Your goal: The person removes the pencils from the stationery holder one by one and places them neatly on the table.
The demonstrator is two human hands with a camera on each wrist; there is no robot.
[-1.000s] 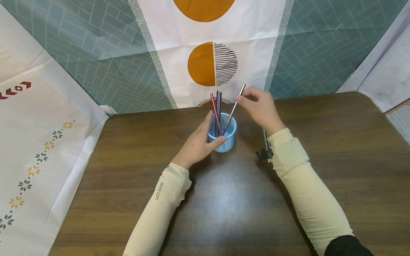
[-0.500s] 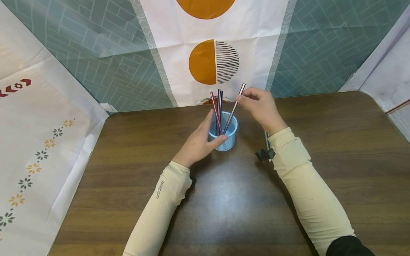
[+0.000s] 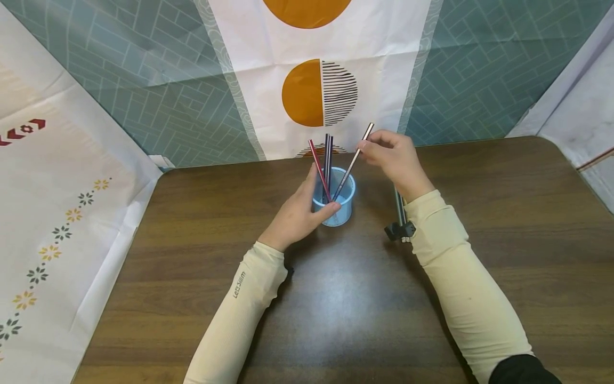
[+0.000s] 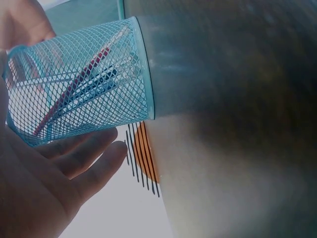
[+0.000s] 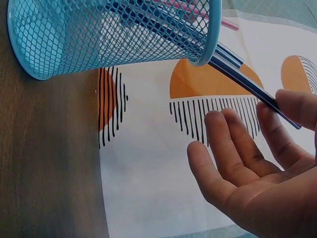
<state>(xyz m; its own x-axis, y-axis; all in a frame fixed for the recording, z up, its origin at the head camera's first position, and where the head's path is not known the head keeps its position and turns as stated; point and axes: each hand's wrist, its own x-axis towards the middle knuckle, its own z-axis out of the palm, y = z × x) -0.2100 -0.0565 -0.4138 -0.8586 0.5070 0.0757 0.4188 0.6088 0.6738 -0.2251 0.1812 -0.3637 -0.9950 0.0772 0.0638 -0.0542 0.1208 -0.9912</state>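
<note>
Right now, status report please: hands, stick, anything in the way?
Right hand pinching stick near its top. Stick leaning, lower end inside cup. Left hand at cup's side. Possible snag: red stick, dark sticks alongside.

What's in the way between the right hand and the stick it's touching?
Nothing visible: the right hand pinches the stick near its top. The other sticks in the cup are left of it.

I see a brown wooden table (image 3: 192, 229) with a shiny patch of light (image 3: 340, 304). Behind it hangs a blue-green cloth (image 3: 177, 101) with a white strip (image 3: 384, 80) and orange shapes (image 3: 301, 93).
</note>
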